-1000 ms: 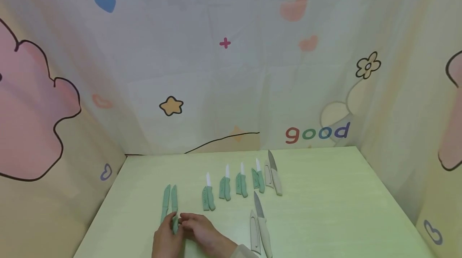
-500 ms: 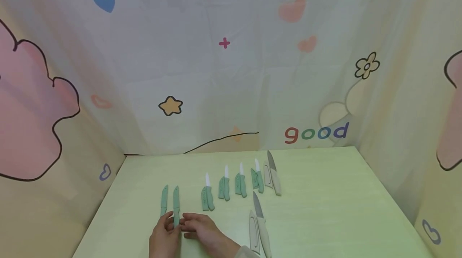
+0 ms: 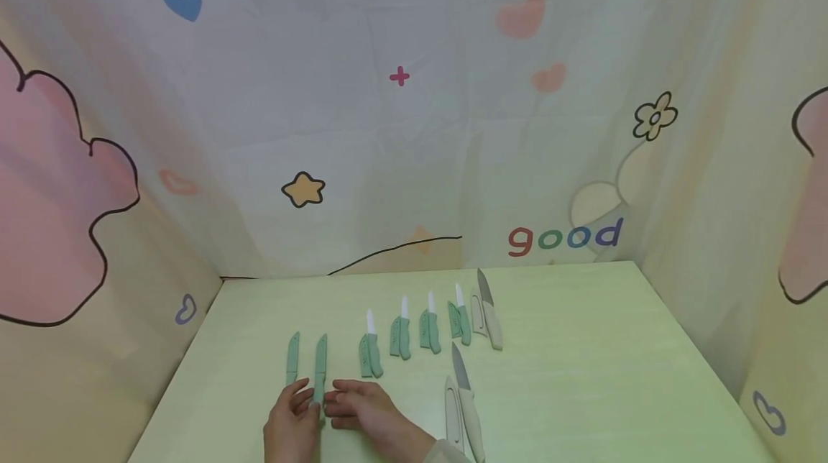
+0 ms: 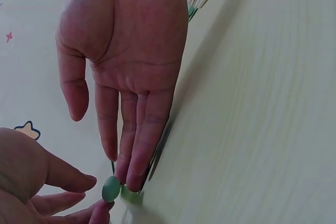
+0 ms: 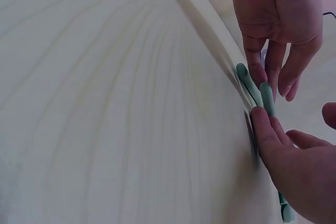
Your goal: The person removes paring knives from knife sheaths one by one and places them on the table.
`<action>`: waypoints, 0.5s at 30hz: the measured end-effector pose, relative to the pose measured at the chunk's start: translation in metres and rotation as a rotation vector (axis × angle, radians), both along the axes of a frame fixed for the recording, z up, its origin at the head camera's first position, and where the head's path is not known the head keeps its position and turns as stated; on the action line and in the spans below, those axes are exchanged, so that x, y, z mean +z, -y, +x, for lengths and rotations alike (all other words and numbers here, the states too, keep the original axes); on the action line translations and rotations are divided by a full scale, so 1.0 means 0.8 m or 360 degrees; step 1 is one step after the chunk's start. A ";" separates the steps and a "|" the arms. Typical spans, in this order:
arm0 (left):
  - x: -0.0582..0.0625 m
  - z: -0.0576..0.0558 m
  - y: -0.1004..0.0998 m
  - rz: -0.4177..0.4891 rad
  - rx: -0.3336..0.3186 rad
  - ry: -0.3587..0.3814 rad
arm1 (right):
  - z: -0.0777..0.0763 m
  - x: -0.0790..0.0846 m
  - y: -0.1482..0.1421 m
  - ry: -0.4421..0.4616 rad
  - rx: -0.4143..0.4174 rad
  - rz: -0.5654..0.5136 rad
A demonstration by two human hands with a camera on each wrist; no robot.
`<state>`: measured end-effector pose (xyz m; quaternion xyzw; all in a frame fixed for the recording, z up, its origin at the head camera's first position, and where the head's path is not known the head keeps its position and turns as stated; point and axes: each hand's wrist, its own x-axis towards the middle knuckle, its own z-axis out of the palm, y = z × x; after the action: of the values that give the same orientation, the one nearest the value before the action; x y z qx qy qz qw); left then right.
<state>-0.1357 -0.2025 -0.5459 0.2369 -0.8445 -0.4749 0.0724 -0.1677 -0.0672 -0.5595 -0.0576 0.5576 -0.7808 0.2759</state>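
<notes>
Two slim green knives with covered blades lie at the left of the table. My left hand (image 3: 292, 421) pinches the handle end of the right-hand green knife (image 3: 320, 359) between thumb and fingers. To its left lies the other green knife (image 3: 293, 356), its lower end hidden by that hand. My right hand (image 3: 375, 411) has its fingers nearly straight, fingertips at the right side of the same handle. In the left wrist view the rounded handle end (image 4: 111, 189) shows between both hands' fingertips. Two green handles (image 5: 266, 98) appear between the hands in the right wrist view.
Several small green knives (image 3: 404, 337) with white blades lie in a row beside their green sheaths. A beige knife (image 3: 491, 323) lies at the back right, its beige sheath (image 3: 477, 313) alongside. Nearer is another beige knife (image 3: 471, 413) with its sheath (image 3: 453, 413). A patterned curtain surrounds the table.
The right-hand green knife has shifted to the right, widening the gap between the two green knives. My left hand has shifted slightly left, uncovering more of the handle. The right hand stays nearly in place.
</notes>
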 end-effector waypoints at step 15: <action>-0.001 0.003 -0.011 0.0075 0.0086 -0.0094 | 0.005 0.006 -0.008 0.0030 -0.0018 -0.0046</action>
<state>-0.1336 -0.1941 -0.5465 0.2470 -0.8239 -0.4992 0.1045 -0.1637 -0.0607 -0.5544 -0.0509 0.5439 -0.7909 0.2758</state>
